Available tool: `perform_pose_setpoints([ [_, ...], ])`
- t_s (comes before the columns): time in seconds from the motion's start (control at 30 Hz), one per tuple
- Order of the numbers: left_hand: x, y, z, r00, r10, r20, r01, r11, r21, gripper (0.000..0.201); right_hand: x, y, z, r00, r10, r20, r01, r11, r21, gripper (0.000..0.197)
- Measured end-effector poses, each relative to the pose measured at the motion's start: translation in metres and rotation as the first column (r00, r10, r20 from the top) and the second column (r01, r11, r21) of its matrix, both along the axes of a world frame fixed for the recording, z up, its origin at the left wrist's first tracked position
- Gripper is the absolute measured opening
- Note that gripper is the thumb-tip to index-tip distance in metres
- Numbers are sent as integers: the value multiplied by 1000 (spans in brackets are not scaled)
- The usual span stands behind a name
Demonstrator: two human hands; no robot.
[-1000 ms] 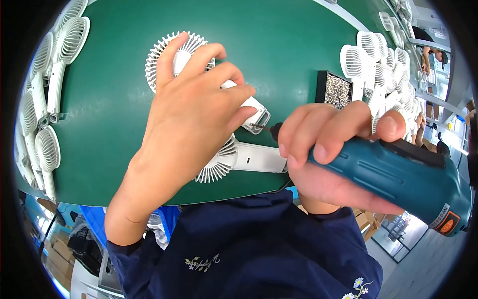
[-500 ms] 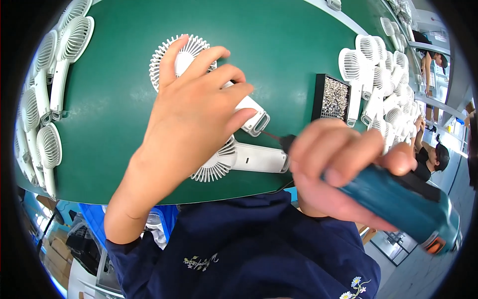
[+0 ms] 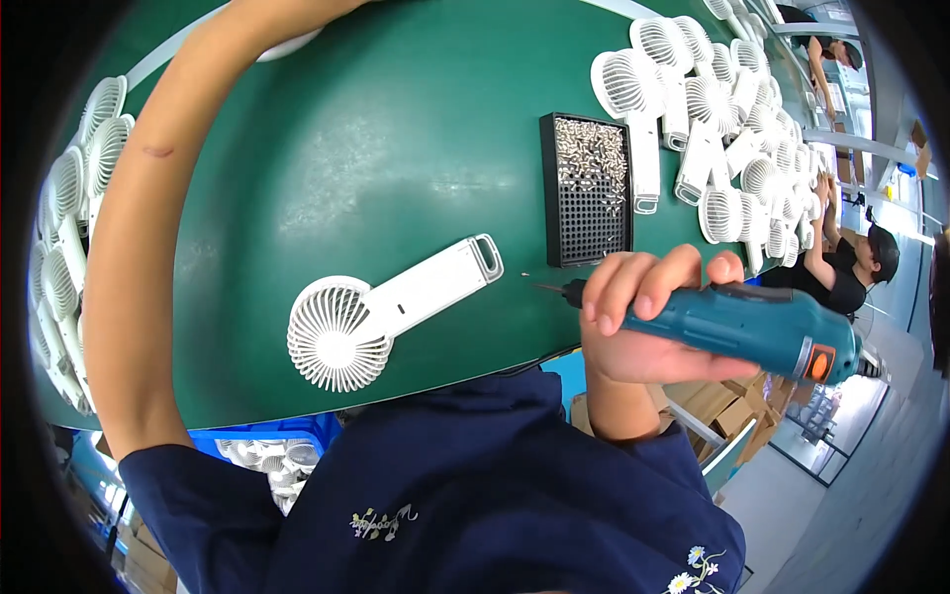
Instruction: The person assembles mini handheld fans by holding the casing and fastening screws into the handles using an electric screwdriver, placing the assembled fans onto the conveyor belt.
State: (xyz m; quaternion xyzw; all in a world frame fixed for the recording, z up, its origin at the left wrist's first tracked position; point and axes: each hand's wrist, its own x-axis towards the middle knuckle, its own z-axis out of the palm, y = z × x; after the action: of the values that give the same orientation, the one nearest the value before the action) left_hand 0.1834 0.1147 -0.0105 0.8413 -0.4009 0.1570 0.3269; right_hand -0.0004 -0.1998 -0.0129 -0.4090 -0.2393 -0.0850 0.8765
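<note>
My right hand (image 3: 648,312) is wrapped round a teal electric screwdriver (image 3: 732,325). The thin bit points left over the table, close to a tiny screw-like piece (image 3: 524,274). My left arm reaches far forward, and my left hand (image 3: 322,8) is cut off by the top edge, its fingers out of sight. Under that forearm shows the rim of a white, rounded thing (image 3: 290,47), perhaps a fan. One white handheld fan (image 3: 426,295) lies on the green table (image 3: 426,129) in front of me, its slotted head to the left and its looped handle end to the right.
A black tray (image 3: 554,213) of small screws, with a grid of holes, lies right of the middle. Many white fans (image 3: 712,104) are heaped beyond it, others (image 3: 64,233) along the left edge. A blue bin (image 3: 319,428) stands below the table. Another person (image 3: 856,262) sits far right.
My left hand has left the front of the table and swung far forward; the fan it held down is gone from there. The screwdriver has levelled out. The view has shifted, and the remaining fan lies angled.
</note>
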Motion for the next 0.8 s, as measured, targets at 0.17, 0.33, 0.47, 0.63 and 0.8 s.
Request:
perform_pose_setpoints([
  [0.17, -92, -77, 36, 923, 265, -278, -268, 963, 29, 44, 12, 3, -12, 999, -16, 32, 16, 1000, -5, 91],
  [0.33, -194, -93, 30, 876, 255, -409, -118, 936, 330, 73, 12, -3, 0, 999, -28, -21, 26, 996, -87, 82],
  [0.47, -142, -74, 16, 831, 518, -202, -467, 848, 252, 61, 10, -1, 3, 993, 15, -120, -6, 997, 73, 90],
  [0.63, -8, -44, -14, 589, 803, -88, -700, 562, 441, 63, 10, 3, 3, 991, -12, -134, 26, 995, 99, 91],
  [0.8, 19, -34, -3, 582, 799, -149, -712, 590, 380, 60, 15, 2, 22, 993, -52, -107, 64, 991, 117, 89],
])
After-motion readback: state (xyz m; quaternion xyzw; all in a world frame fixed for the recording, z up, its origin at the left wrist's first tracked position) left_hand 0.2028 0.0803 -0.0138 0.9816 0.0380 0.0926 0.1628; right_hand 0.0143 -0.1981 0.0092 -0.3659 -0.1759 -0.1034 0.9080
